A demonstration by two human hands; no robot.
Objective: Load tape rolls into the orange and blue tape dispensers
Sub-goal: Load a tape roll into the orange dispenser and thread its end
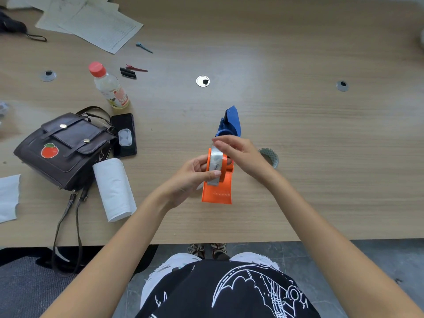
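Note:
The orange tape dispenser (218,191) is held just above the wooden table (298,134), its handle end pointing toward me. A clear tape roll (215,165) sits in its hub. My left hand (195,175) grips the dispenser and roll from the left, thumb pressed on the roll's face. My right hand (238,152) reaches in from the right, fingers on the top of the roll and the dispenser's far side. Behind my hands, the blue tape dispenser (230,121) lies on the table. A second tape roll (270,157) rests on the table, partly hidden by my right wrist.
At left lie a brown handbag (64,148), a black phone (125,134), a white paper towel roll (114,189) and a red-capped bottle (110,87). Papers (91,21) and hair clips (133,71) lie farther back. The table's front edge is close to my body.

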